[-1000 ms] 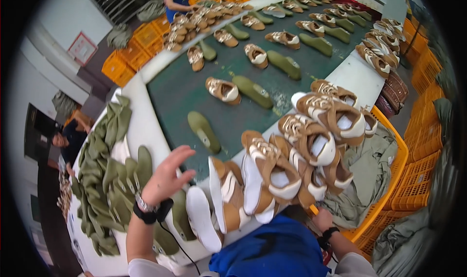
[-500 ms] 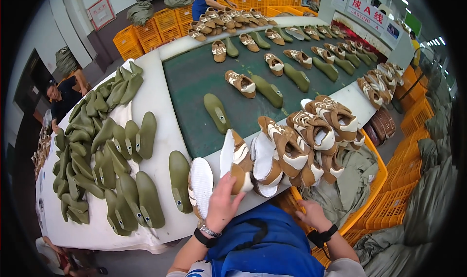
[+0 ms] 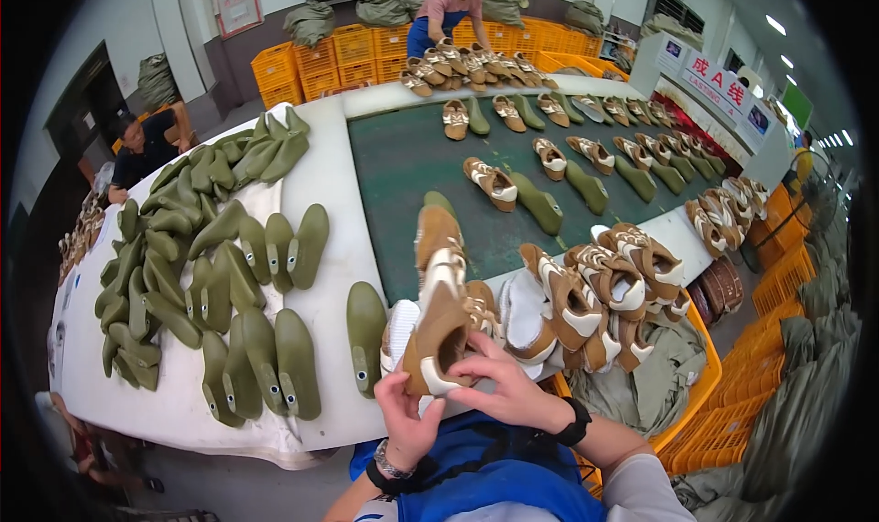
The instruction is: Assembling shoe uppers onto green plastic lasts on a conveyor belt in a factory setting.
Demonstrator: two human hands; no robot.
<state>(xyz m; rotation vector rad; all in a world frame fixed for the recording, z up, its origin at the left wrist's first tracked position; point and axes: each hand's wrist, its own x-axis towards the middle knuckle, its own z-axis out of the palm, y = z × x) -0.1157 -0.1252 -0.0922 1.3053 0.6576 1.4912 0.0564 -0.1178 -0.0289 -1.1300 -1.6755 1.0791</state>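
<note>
A brown sneaker [image 3: 430,339] with white stripes is raised at the near edge of the table, its toe pointing away and its opening facing me. My left hand [image 3: 409,418] is closed on the left side of its heel. From the right, my right hand [image 3: 513,389] grips the heel collar, some fingertips hidden at the opening. Behind the held sneaker, another shoe [image 3: 396,334] lies with its white sole up, partly covered. A green shoe last [image 3: 366,334] lies just to its left. To the right, several more sneakers [image 3: 568,302] are piled.
Many green lasts [image 3: 165,275] cover the white table [image 3: 343,247] at left. Shoes and lasts stand in rows on the green conveyor belt [image 3: 394,169]. An orange crate [image 3: 710,362] with grey-green cloth is at my right. People work at the far side [image 3: 449,14] and left [image 3: 146,146].
My right hand has moved from the crate's rim to the sneaker's heel. The sneaker has been lifted and turned, its opening now toward me. The view has shifted somewhat.
</note>
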